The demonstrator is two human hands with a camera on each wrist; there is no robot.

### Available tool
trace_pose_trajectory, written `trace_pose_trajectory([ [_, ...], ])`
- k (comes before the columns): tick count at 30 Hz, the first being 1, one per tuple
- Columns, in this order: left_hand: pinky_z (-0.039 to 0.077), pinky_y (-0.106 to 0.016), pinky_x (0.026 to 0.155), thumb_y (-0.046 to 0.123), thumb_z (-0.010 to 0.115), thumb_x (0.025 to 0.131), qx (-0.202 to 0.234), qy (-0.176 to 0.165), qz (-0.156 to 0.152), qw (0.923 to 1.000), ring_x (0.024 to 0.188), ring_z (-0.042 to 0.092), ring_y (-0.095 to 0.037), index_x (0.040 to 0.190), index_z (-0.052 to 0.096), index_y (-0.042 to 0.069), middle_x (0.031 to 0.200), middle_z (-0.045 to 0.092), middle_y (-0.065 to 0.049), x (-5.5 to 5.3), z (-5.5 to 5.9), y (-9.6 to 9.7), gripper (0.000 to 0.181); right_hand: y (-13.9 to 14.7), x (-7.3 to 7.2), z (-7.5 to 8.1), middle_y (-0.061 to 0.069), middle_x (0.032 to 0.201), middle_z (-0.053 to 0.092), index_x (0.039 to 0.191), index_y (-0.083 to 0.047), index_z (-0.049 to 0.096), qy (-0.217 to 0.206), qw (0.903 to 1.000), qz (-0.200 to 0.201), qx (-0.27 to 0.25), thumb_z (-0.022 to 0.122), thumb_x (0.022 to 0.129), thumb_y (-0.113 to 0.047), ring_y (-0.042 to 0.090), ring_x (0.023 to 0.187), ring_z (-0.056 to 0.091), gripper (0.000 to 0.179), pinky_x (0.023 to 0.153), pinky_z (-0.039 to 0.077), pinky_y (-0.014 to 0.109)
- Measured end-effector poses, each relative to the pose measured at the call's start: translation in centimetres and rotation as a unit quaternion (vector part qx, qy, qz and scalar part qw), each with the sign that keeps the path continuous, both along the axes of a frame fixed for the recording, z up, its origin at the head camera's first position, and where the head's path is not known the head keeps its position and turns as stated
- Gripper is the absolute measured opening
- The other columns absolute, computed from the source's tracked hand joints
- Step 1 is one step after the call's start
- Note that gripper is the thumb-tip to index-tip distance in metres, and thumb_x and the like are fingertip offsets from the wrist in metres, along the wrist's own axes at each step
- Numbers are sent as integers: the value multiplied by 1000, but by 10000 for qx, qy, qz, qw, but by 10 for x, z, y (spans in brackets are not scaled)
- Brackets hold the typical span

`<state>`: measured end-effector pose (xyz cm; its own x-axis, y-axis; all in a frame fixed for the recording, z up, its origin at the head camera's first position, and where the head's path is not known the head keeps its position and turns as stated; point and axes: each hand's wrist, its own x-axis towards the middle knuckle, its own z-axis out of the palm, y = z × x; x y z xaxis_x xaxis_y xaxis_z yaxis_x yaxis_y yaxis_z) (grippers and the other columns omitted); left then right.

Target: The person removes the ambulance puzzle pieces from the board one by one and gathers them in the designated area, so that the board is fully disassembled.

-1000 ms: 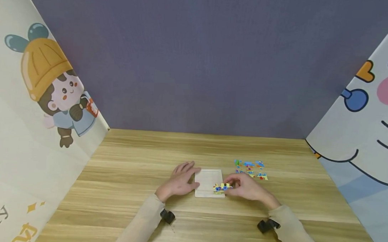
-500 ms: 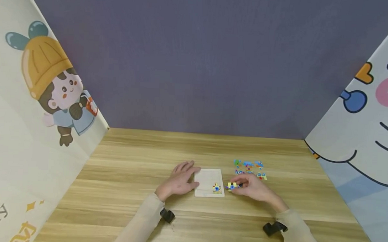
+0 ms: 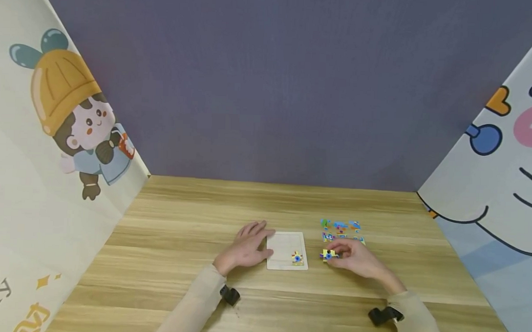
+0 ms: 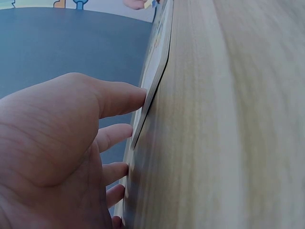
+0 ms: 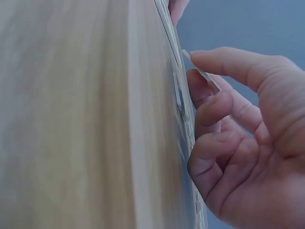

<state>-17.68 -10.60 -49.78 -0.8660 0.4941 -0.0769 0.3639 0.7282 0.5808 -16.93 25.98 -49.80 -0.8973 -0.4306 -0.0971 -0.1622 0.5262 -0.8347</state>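
Observation:
A pale square puzzle tray [image 3: 282,249] lies on the wooden table, with one yellow and blue jigsaw piece [image 3: 297,258] in its lower right corner. My left hand [image 3: 246,247] rests at the tray's left edge, fingers spread; in the left wrist view the thumb [image 4: 125,98] touches the rim. Right of the tray, my right hand [image 3: 355,257] pinches another yellow jigsaw piece [image 3: 329,255] with a blue round shape on it. The right wrist view shows this thin piece [image 5: 202,72] edge-on between thumb and fingers, tilted and close over the table.
Several colourful jigsaw pieces [image 3: 340,226] lie in rows behind my right hand, which hides part of the nearer row. A dark wall [image 3: 286,88] stands at the table's far edge, with cartoon-printed panels on both sides.
My right hand has moved right, taking the pinched jigsaw piece off from over the tray. The other piece stays in the tray's corner. My left hand has kept its place.

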Motion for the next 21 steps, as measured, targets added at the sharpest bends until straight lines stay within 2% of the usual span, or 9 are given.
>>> trace_pose_trajectory([
  [9,10,-64,133,38,60,106,-15,-11,-25,10000,164,16,-43,160,48,17,176,23,-19,0,-1,0,59,22,1,-1,11,113,77,123,-1,72,188,9998,-56,34,83,92,-17,3,95,66,36,81,56,21],
  [15,9,-64,133,37,60,106,20,-4,-36,10000,164,16,-44,160,48,17,176,23,-19,0,-1,-1,58,37,2,0,12,116,77,123,-2,72,222,9992,-183,284,82,93,-19,5,100,68,36,84,57,22],
  [21,10,-65,133,37,59,107,24,0,-47,10000,164,16,-44,160,47,17,177,23,-19,0,0,-2,58,46,3,4,13,121,76,127,-4,72,149,9985,-320,417,81,95,-21,9,102,68,37,82,57,23],
])
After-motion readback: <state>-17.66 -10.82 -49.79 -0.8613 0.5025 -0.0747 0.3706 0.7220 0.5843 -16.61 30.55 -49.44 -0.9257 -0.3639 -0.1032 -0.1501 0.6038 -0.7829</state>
